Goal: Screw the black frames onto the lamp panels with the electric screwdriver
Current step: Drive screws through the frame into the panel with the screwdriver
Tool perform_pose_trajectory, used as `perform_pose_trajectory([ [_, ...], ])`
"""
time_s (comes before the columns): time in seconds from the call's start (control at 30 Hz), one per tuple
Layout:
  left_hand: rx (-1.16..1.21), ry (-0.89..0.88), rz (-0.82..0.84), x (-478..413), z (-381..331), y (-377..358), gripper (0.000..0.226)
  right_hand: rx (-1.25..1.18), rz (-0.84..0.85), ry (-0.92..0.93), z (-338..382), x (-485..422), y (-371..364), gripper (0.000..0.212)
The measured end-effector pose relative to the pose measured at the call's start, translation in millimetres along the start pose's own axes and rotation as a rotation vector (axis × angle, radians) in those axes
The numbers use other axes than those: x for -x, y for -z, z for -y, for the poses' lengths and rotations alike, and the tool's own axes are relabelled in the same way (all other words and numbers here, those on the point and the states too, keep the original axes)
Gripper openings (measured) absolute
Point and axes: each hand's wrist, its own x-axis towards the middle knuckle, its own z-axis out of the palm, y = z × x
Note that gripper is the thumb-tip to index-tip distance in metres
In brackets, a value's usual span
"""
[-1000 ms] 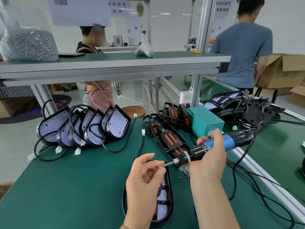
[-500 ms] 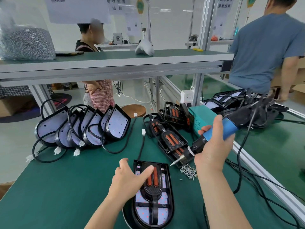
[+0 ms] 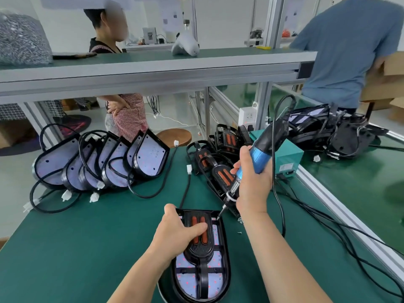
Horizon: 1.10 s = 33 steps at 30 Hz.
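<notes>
Head view looks down on a green tabletop (image 3: 87,248). A lamp panel (image 3: 215,283) lies flat at the middle of the near edge, and a black frame (image 3: 202,278) sits on top of it.

The left hand (image 3: 177,232) lies spread on the frame and presses down. Its thumb is at the far left corner and its fingers reach across the raised housing with the two orange bars.

The right hand (image 3: 253,180) is wrapped round the blue grip of the electric screwdriver (image 3: 259,154). The tool tilts, with its top leaning away toward the far right. Its bit (image 3: 221,213) touches the far right corner of the frame. The black cable (image 3: 277,204) loops down past the right wrist.

A few loose screws (image 3: 240,220) lie just beside that corner, partly hidden by the right forearm.

Toward the far left edge, a row of bare lamp panels (image 3: 150,155) leans one against another, with their cords trailing on the tabletop. More black frames (image 3: 225,176) are piled near the far edge, behind the screwdriver. A teal box (image 3: 289,155) stands at the right edge.
</notes>
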Motion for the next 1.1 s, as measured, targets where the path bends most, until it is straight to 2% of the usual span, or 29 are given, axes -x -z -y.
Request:
perform_pose_trajectory([
  [0.17,0.089,0.034,0.021,-3,1,-1,0.062,0.020,0.012,-0.038,-8,-1,-1,0.017],
  [0.3,0.098,0.021,0.020,-3,2,-2,0.061,0.047,0.033,-0.052,-10,0,-6,0.029],
  [0.47,0.106,0.017,0.016,-2,2,-3,0.057,0.110,0.078,-0.059,-8,3,-8,0.012],
  [0.9,0.134,0.017,0.021,0,0,-2,0.059,0.145,0.139,-0.074,-8,7,-11,0.008],
  [0.97,0.140,0.021,0.028,0,0,-2,0.059,0.144,0.149,-0.077,-9,7,-11,0.014],
  [1.1,0.174,0.026,0.032,1,1,-2,0.063,0.135,0.161,-0.054,-13,5,-9,0.039],
])
